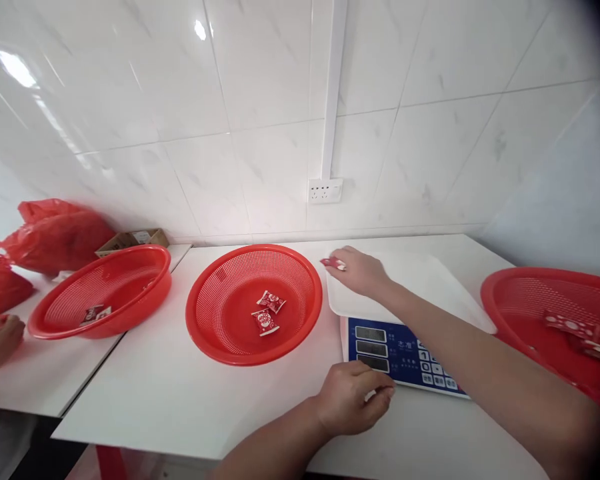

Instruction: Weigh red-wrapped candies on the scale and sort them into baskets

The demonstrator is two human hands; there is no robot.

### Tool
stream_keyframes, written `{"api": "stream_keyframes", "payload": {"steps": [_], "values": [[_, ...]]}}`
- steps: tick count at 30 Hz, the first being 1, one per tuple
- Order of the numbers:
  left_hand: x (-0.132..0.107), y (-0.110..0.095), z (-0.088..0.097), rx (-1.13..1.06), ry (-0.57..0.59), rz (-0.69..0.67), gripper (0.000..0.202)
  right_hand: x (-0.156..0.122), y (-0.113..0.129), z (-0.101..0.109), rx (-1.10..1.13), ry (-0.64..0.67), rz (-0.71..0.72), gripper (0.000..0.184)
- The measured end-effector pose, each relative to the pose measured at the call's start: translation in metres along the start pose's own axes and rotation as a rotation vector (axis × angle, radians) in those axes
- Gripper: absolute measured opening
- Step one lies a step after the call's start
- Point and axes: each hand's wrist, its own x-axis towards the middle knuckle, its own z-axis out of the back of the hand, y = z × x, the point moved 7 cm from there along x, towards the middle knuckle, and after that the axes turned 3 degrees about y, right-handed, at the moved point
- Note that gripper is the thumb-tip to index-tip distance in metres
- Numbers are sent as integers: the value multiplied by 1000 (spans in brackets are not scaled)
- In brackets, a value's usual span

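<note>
My right hand [357, 270] pinches a small red-and-white wrapped packet [329, 263] above the left edge of the white pan [345, 300] of a digital scale. In front of the scale's blue keypad panel [405, 347], my left hand [353, 399] is loosely closed, thumb and fingertips meeting, with nothing visible in it. Left of the scale sits a red perforated basket [205, 293]. Two similar packets, one [271, 301] just behind the other [265, 321], lie on its bottom. My right forearm hides part of the pan and keypad.
Another red basket [500, 293] with packets stands at the right edge. On the adjoining table at left are a red basket [145, 313], red plastic bags [70, 240] and a small cardboard box [130, 240]. A co-worker's hand [0, 340] is at far left. A tiled wall stands behind.
</note>
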Motion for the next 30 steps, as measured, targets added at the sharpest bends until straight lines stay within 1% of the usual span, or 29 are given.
{"api": "stream_keyframes", "payload": {"steps": [2,3,4,6,7,9,10,12,14,16,18,20,21,22,23,24,26,27,28,30], "values": [[1,2,2,6,0,15,21,0,40,-1,119,-69,157,32],[1,2,4,5,1,21,21,0,59,-5,158,-64,229,34],[2,2,6,2,1,26,20,-1,74,-11,182,-37,281,42],[3,1,9,-14,1,28,20,-2,98,-26,198,86,350,68],[3,0,11,-28,2,26,20,-3,106,-34,207,163,374,77],[5,1,14,-58,-1,18,21,-7,112,-41,249,272,401,83],[5,1,15,-68,-4,14,21,-9,110,-39,272,276,420,83],[7,2,16,-52,-25,7,18,-16,97,-25,311,227,443,76],[8,0,15,-46,-28,-11,16,-27,70,-3,315,132,440,67],[9,-3,14,-44,-20,-22,15,-44,27,23,270,30,385,62],[9,-5,14,-39,-13,-16,15,-65,-32,48,186,-65,248,59],[10,-6,14,-39,-13,-1,16,-88,-102,67,98,-96,14,56],[10,-6,14,-42,-15,6,17,-102,-137,73,40,-68,-125,56],[11,-5,14,-47,-17,12,17,-117,-171,74,-22,4,-270,57],[11,-4,13,-55,-16,17,18,-133,-199,73,-79,106,-368,59],[11,-3,12,-64,-13,28,19,-149,-221,75,-95,154,-429,59],[9,2,7,-87,6,61,21,-181,-254,79,-122,205,-527,59],[8,5,5,-97,10,87,22,-198,-267,85,-151,185,-578,58],[6,8,3,-104,6,116,23,-214,-278,92,-192,139,-630,55],[2,14,1,-108,-33,172,25,-249,-293,111,-300,-28,-729,51]]}}
